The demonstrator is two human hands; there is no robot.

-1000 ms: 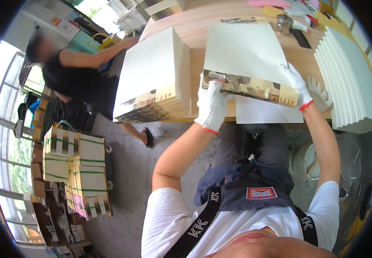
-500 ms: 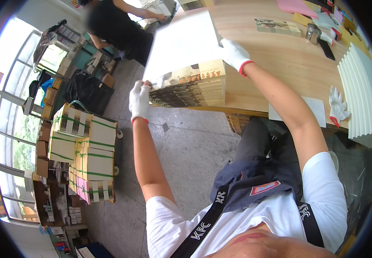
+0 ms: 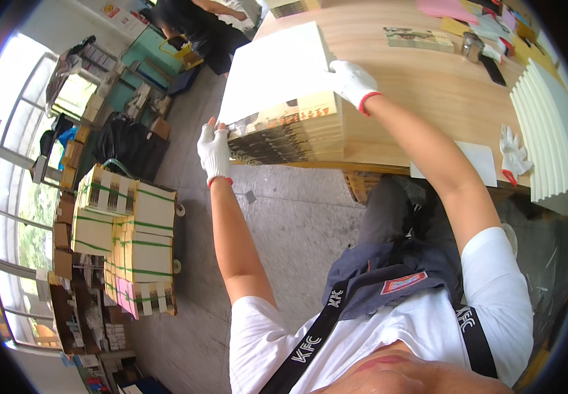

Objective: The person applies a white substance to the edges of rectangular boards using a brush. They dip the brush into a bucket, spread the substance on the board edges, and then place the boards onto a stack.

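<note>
A thick stack of printed books [image 3: 290, 134] stands at the table's near left edge. Its front shows dark picture edges and a cream strip with orange lettering. The broad white top [image 3: 277, 65] is overexposed; whether it is a loose sheet or a cover I cannot tell. My left hand [image 3: 215, 151], in a white glove with bare fingertips, closes on the stack's near left corner. At the right side, my right hand [image 3: 353, 82], in a white glove with a red cuff, holds the stack's upper edge. Some of its fingertips are lost in the glare.
A small pile of books [image 3: 418, 39], a metal container [image 3: 473, 47], and a black phone-like object [image 3: 492, 69] lie farther back. To the right are a spare glove [image 3: 514, 154] and a white paper stack [image 3: 546, 131]. Strapped bundles [image 3: 139, 230] stand on a cart at left. Another person [image 3: 198, 29] works beyond.
My right hand has shifted slightly left and up along the stack's edge. The left hand stays at the corner. The other person has moved and the view has turned a little.
</note>
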